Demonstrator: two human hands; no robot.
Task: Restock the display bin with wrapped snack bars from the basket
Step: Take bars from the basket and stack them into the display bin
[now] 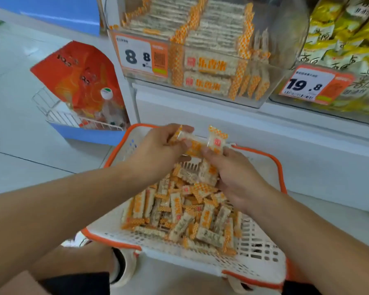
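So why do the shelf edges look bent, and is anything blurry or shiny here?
Head view: the wide lens bows straight lines, so the shelf curves; the hands, left and right, and the bars they hold are slightly motion-blurred; soft glare whitens the clear bin; lighting is even, shadows faint.

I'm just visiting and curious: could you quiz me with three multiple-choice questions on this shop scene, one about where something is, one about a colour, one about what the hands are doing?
1. Where are the loose snack bars?
A. in the basket
B. on the floor
C. on a chair

2. What colour is the basket's rim?
A. green
B. orange
C. black

3. What are the left hand and right hand doing?
A. resting empty
B. holding bars
C. lifting the basket

Answers: 1 A, the bars lie piled inside it; 2 B, orange edging borders the white mesh; 3 B, both hands grip wrapped bars above the basket.
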